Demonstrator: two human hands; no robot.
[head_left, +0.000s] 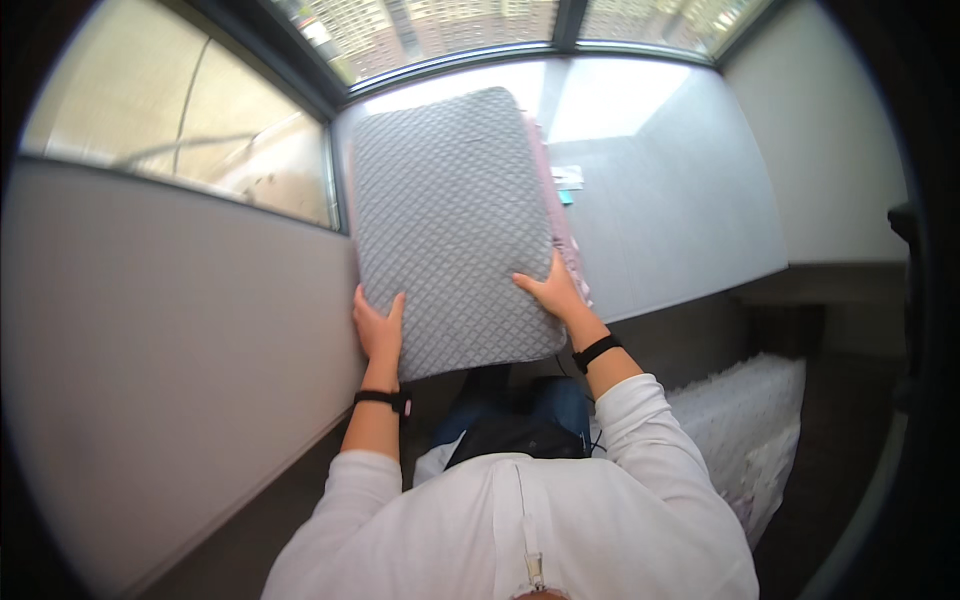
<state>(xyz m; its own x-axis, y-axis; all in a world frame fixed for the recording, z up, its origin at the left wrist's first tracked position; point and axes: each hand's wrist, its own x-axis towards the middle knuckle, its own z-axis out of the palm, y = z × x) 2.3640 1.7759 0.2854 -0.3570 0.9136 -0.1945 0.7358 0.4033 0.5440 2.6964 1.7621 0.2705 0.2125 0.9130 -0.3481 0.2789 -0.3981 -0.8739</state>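
A grey pillow with a diamond-quilted cover lies on the window sill, its near edge reaching past the sill's front. My left hand grips its left side close to the near corner, thumb on top and fingers along the edge. On the opposite side, my right hand holds the right edge, its thumb also laid on the cover and its other fingers partly hidden. Pink fabric peeks out from beneath the pillow along the right; most of it is covered.
To the right extends the pale sill, with a small white packet and a teal piece near the pillow. Windows border the far side, and a wall stands close at left. White bedding lies behind my right arm.
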